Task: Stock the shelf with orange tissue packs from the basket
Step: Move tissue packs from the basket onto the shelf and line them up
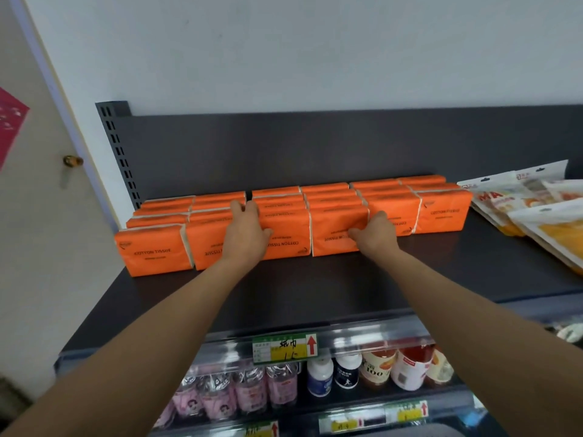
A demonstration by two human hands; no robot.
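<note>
Several orange tissue packs stand in rows on the dark top shelf (315,291), upright and leaning back. My left hand (247,233) grips the left end of the middle block of packs (285,234), fingers curled over its top left corner. My right hand (375,233) holds the right end of the neighbouring front pack (337,228), fingers around its right edge. Another front pack (151,252) stands at the far left, and one more (444,214) at the right end of the row. The basket is out of sight.
Yellow and white snack bags (542,222) lie on the shelf at the right. A slotted shelf upright (118,152) stands at the back left. Below, a price tag strip (284,346) fronts a lower shelf of bottles (378,367). A door with a knob (73,160) is on the left.
</note>
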